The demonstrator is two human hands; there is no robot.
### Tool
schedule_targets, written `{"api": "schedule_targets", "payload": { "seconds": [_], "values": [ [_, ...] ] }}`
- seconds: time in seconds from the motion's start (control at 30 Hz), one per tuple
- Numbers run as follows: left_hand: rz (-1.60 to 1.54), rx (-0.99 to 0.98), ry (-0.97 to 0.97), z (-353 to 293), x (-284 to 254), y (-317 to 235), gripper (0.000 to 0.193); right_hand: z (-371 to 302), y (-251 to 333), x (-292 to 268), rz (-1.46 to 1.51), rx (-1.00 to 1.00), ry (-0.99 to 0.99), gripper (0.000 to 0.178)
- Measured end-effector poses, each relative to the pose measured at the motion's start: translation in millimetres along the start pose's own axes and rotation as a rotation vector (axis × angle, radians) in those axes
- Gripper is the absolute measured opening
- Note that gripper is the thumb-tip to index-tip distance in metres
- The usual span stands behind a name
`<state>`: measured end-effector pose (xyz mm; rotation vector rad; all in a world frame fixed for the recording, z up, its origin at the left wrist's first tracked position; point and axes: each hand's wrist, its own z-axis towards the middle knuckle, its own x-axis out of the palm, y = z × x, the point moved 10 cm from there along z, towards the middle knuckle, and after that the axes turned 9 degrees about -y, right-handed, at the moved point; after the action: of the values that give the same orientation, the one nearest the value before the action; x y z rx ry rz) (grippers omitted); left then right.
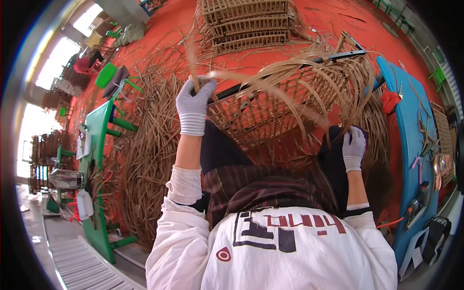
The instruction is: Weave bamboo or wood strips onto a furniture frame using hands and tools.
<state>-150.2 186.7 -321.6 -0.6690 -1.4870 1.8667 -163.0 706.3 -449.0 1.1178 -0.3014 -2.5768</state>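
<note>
Head view: I see the left hand (195,104), gloved, pinching a strip (192,60) just beyond the basket's near-left corner; its upper part is motion-blurred. Below the right hand's level I can read little: that gloved right hand (354,147) sits by the right knee, fingers bent, and I cannot tell whether they grip anything. The basket (270,121) lies tilted before the lap, between the hands, over the red floor (333,21), a dark bar (285,72) along its upper edge and loose ends (360,79) arching off its right side. I judge the strip light, springy and dry, apt to split if creased sharply; I'd hold it flat, close to the weave. The basket looks light but stiffer, best steadied by the bar.
</note>
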Motion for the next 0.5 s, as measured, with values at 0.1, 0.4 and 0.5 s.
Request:
{"api": "schedule_targets", "payload": {
  "seconds": [0.1, 0.4, 0.5],
  "values": [
    [-0.039, -0.053, -0.035, 8, -10, 5, 0.017, -2, 0, 2, -0.021, -0.006, 0.007, 0.021],
    [-0.084, -0.069, -0.009, 9, -4, 4, 0.011, -7, -8, 0, -0.045, -0.012, 0.007, 0.017],
    [-0.105, 0.1, 0.087, -6, 3, -26, 0.019, -9, -15, -5, -0.026, -0.012, -0.004, 0.016]
  ]
}}
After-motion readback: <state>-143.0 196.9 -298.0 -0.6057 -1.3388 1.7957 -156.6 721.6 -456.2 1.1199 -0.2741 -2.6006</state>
